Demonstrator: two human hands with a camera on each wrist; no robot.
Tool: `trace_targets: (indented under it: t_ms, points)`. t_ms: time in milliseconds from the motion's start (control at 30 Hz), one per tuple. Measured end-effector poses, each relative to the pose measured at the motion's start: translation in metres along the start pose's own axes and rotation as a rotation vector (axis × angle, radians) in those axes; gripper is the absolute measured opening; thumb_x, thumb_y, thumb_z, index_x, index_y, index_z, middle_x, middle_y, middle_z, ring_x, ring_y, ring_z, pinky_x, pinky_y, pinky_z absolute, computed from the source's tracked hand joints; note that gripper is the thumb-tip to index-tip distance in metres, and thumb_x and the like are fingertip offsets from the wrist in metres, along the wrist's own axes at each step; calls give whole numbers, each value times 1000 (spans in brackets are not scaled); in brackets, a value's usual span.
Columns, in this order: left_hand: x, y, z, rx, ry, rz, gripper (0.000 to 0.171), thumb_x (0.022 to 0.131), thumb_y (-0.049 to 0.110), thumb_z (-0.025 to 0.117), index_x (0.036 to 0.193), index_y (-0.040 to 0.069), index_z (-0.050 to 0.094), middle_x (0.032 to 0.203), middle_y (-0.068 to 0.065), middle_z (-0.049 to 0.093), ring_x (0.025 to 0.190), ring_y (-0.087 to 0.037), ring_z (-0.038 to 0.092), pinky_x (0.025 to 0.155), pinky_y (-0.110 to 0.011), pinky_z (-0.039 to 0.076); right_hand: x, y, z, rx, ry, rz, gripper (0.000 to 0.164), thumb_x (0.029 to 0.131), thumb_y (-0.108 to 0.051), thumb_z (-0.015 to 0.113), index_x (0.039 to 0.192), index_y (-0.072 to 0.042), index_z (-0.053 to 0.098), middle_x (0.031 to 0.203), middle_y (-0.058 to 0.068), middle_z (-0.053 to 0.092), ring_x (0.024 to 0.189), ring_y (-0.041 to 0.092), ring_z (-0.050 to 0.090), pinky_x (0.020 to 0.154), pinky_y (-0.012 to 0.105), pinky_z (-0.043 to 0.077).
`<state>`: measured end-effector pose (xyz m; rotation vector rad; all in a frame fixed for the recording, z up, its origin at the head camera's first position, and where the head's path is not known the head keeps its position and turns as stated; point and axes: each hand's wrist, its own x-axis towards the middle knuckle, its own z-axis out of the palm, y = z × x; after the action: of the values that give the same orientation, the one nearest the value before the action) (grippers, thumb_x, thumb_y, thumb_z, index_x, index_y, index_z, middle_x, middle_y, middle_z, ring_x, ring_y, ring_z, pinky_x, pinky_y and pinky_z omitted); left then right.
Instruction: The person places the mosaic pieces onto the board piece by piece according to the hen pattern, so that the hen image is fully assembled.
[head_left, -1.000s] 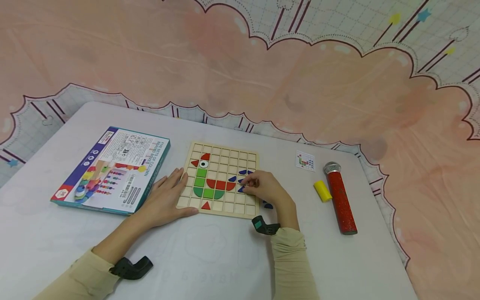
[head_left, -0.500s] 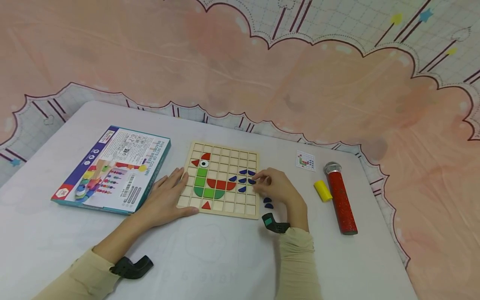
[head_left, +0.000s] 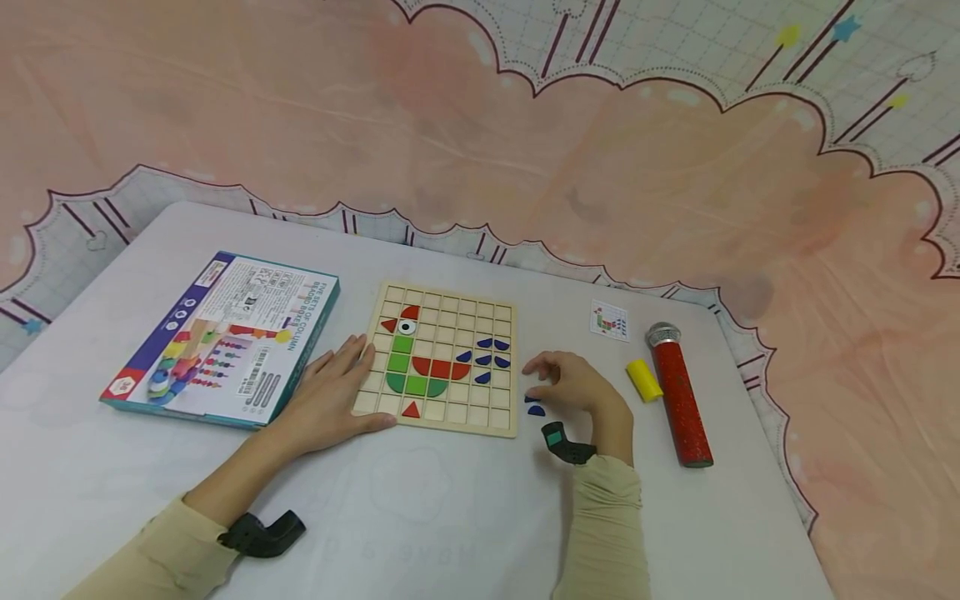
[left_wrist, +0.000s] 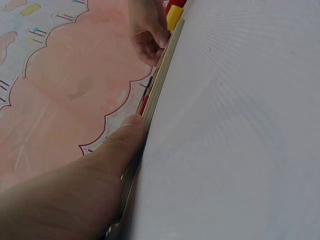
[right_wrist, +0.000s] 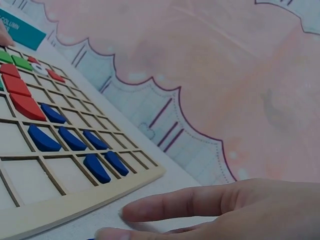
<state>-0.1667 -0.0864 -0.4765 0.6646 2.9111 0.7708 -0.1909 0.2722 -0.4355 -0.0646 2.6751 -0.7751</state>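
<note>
My left hand (head_left: 326, 404) lies with straight fingers and thumb along the left side of a wooden grid board (head_left: 456, 415). Red, green and white pieces on the board make a bird-like shape, with a red triangle (head_left: 411, 410) below it. Several blue half-round pieces (head_left: 483, 361) sit in cells at the right. Just off the board's right edge, my right hand (head_left: 573, 383) hovers with bent fingers, holding nothing visible. Its thumb tip is right at one loose blue half-round piece (head_left: 532, 399), partly covered; a second blue half-round piece (head_left: 536, 411) lies nearer me.
A flat toy box (head_left: 255, 292) lies left of my left hand. To the right are a small picture card (head_left: 610, 321), a yellow cylinder (head_left: 644, 381) and a red microphone (head_left: 681, 400). A patterned cloth backdrop hangs behind the white table.
My right hand has drawn back from the blue pieces on the board, moving right to the loose ones beside it. It has let go of the rightmost blue piece. My left hand stays still.
</note>
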Motion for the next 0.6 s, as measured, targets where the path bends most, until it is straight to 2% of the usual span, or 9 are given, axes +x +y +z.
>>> trace_targets:
  t_ms: [200, 433, 600]
  points:
    - [0, 1, 0, -5, 1, 1, 110, 72, 60, 72, 146, -7, 26, 157, -23, 17, 147, -37, 10, 116, -53, 8, 0, 0, 0, 24, 72, 35, 22, 86, -27, 70, 107, -22, 65, 87, 3, 55, 88, 20, 50, 75, 30, 42]
    - [0, 0, 0, -4, -4, -3, 110, 72, 61, 72, 146, -7, 26, 157, -23, 17, 146, -37, 10, 116, -53, 8, 0, 2, -1, 18, 30, 42, 21, 81, -26, 76, 100, -22, 67, 89, 3, 56, 91, 20, 50, 75, 31, 43]
    - [1, 0, 0, -2, -6, -5, 112, 71, 63, 71, 146, -6, 26, 157, -23, 16, 147, -37, 10, 117, -53, 8, 1, 0, 0, 12, 44, 48, 16, 83, -23, 74, 98, -20, 69, 88, 3, 58, 90, 21, 51, 78, 31, 44]
